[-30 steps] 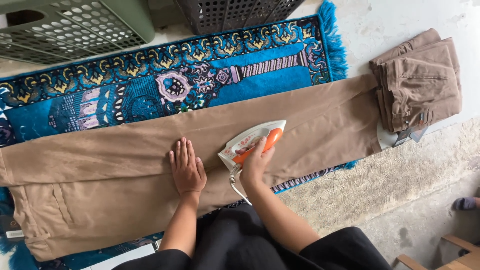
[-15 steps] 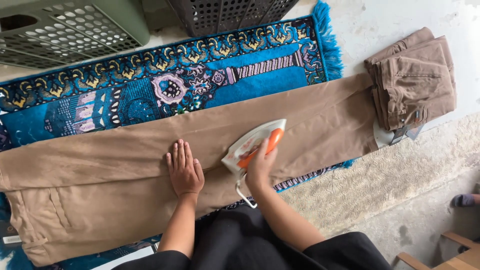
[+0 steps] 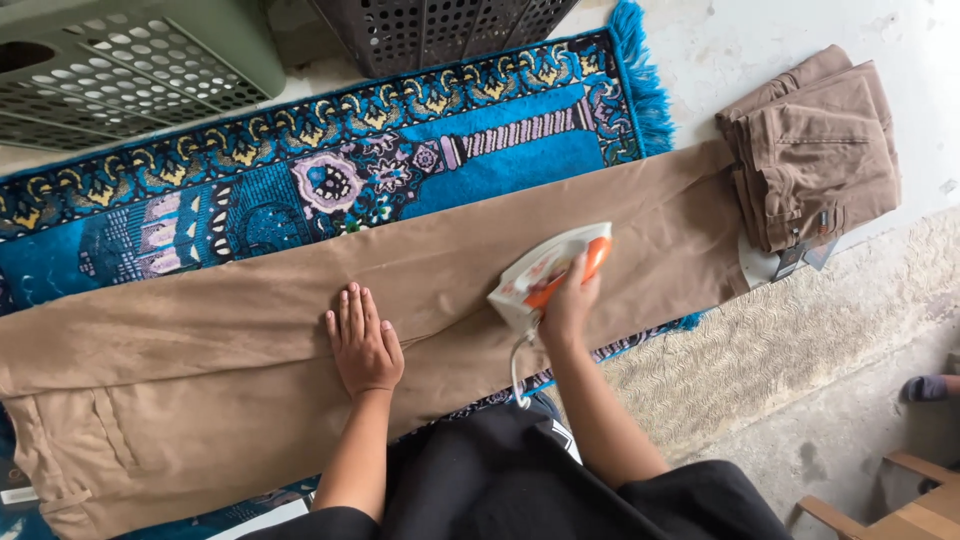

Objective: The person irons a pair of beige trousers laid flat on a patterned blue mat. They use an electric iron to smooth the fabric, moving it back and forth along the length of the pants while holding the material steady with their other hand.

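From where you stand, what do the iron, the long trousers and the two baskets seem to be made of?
Iron: glossy white plastic shell with an orange handle, by its sheen. Long trousers: matte tan woven cloth, probably cotton twill; soft creases show. Green basket and dark basket: moulded plastic, with regular perforations.

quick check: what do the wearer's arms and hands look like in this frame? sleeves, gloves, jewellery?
Both arms are bare from the bottom edge of the frame to the fingertips: no sleeves showing. The left hand and right hand have no gloves, and no rings, watch or bracelet are visible. Black clothing covers the lap below them.
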